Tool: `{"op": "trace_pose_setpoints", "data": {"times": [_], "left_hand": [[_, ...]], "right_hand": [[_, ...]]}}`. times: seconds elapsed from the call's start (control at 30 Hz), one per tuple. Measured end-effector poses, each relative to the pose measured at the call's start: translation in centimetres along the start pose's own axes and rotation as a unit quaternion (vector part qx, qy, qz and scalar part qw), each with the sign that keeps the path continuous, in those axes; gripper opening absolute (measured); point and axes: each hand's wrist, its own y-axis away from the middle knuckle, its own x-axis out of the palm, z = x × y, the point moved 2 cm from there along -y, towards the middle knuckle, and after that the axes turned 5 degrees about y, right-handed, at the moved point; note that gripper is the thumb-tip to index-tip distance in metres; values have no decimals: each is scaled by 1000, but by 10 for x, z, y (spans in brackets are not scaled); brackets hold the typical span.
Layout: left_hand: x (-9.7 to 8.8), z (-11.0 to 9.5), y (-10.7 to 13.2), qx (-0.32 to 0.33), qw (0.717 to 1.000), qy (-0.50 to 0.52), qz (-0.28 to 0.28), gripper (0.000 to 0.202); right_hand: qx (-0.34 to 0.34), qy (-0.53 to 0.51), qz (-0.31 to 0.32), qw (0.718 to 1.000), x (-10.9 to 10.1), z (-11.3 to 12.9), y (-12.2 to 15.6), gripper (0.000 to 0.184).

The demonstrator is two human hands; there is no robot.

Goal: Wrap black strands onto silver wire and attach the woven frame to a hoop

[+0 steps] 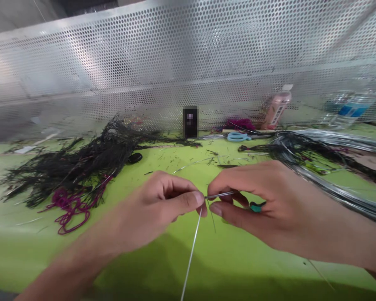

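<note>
While the left hand [163,202] pinches thumb against forefinger on a pale wire [192,246] just below the centre of the frame, the right hand [275,196] curls loosely beside it, thumb and forefinger a narrow gap apart around a grey metal length [221,195]. A teal-ended tool [256,207] sits within the right hand's curled fingers; whether the metal length belongs to it, I cannot tell. The wire looks thin and straight, slanting from the left fingertips to the bottom edge, and a finer dark strand [212,217] hangs beside it. Both hands face each other, backs up, forearms entering from the lower left and lower right corners.

Beyond them on the green tabletop [163,267], a tangled purple cord [61,200] lies at left, against a heap of black strands [90,154]. At right rests a large coil of silvery wire [335,190]. Farther back come light-blue-handled scissors [237,136] and a pink bottle [277,108], before a perforated metal screen [175,54] across the top.
</note>
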Motion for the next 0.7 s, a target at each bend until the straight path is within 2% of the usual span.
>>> {"op": "trace_pose_setpoints", "data": {"times": [0.17, 0.23, 0.3, 0.37, 0.43, 0.53, 0.6, 0.63, 0.7], "left_hand": [[3, -2, -3, 7, 1000, -4, 7, 35], [3, 0, -5, 0, 1000, 15, 13, 35], [4, 1, -6, -3, 1000, 27, 10, 33], [5, 1, -6, -2, 1000, 24, 1, 32], [6, -1, -5, 3, 1000, 6, -14, 31], [9, -6, -2, 27, 999, -23, -28, 32], [10, -8, 0, 40, 998, -37, -30, 32], [10, -9, 1, 47, 997, -44, -31, 32], [10, -9, 3, 61, 995, -61, -40, 32]], "right_hand": [[-16, 27, -13, 999, 2, -2, -2, 18], [-54, 80, -41, 994, 4, -3, -1, 17], [-135, 192, -97, 967, 7, -2, 2, 22], [-209, 288, -153, 922, 13, -2, 8, 30], [-253, 329, -192, 889, 18, -2, 14, 30], [-285, 336, -220, 871, 23, -1, 19, 25], [-260, 333, -220, 879, 21, 0, 17, 26], [-227, 318, -217, 895, 19, 0, 14, 26], [-132, 240, -186, 944, 12, 1, 8, 24]]}}
